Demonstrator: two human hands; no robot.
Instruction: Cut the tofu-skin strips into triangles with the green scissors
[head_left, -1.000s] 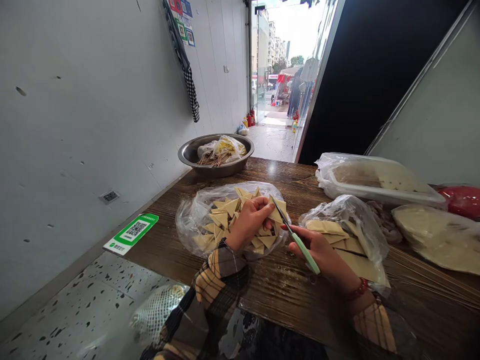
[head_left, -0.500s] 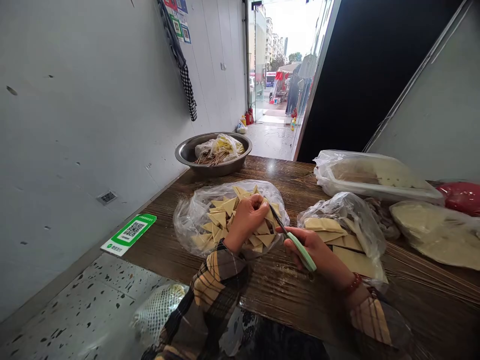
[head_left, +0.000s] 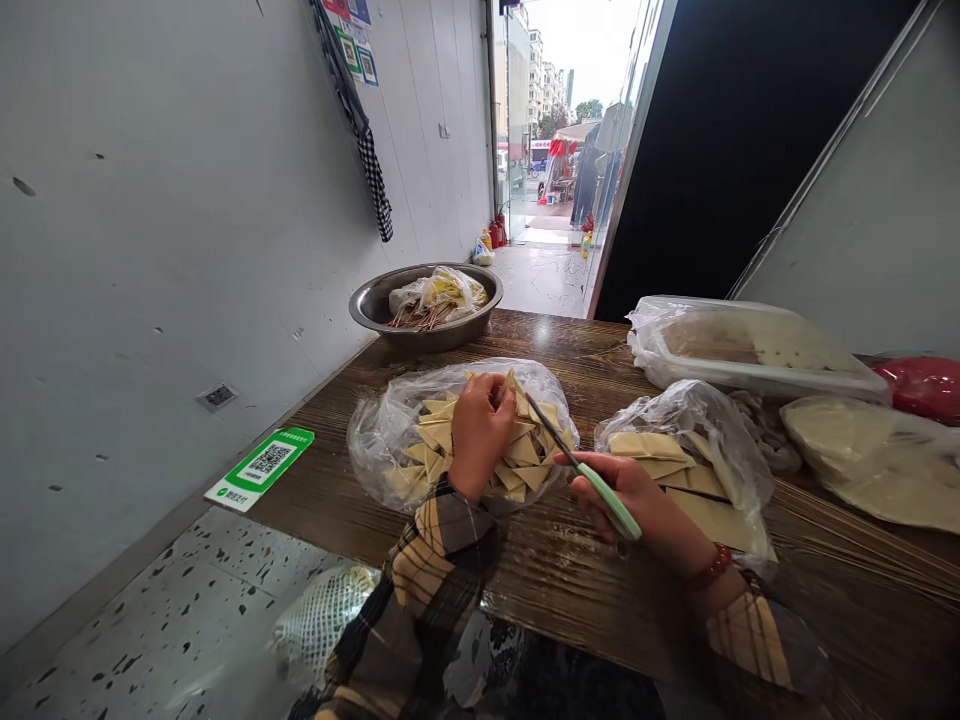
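Observation:
A clear plastic bag (head_left: 375,455) lies spread on the table, heaped with pale beige triangles (head_left: 439,435) that look like cut tofu sheet. Over this heap is my left hand (head_left: 480,435), its thumb and fingers pinched at a beige piece (head_left: 510,384); the hand hides part of the grip. My right hand (head_left: 626,495) grips scissors (head_left: 604,495) with light green handles. Their dark blades point up and left over the heap, a little apart from my left fingers. Right of my right hand, a second bag (head_left: 739,450) holds larger folded beige sheets (head_left: 649,448).
A metal basin (head_left: 367,310) with thin sticks and a plastic bag stands at the far left. A bagged white tray (head_left: 757,345), a bag of pale sheets (head_left: 877,460) and a red item (head_left: 926,390) line the right. Thin skewers (head_left: 862,540) lie on the table (head_left: 555,575).
My left hand has shifted left, away from the blades, and turned with its back more toward me. The scissors moved slightly right and down, and their tips no longer meet the left fingers.

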